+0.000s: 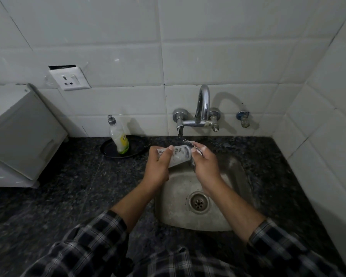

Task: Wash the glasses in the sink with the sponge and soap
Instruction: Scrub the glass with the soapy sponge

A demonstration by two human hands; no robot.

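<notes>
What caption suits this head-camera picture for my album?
Left hand and right hand hold a glass sideways under the tap over the sink; a soap bottle stands on a dark tray.

Pretty dim and grey overall, kinda murky bluish cast. Light's coming from the left: the tap (pixel 203 104) and soap bottle (pixel 119 137) both throw soft shadows to the right on the wall tiles (pixel 218 56). Bit of shine on the tap's chrome. Fisheye bends the tile lines near the edges. The glass (pixel 179 155) looks smeary with motion blur, and the checked sleeves (pixel 84 246) at the bottom are soft.
</notes>
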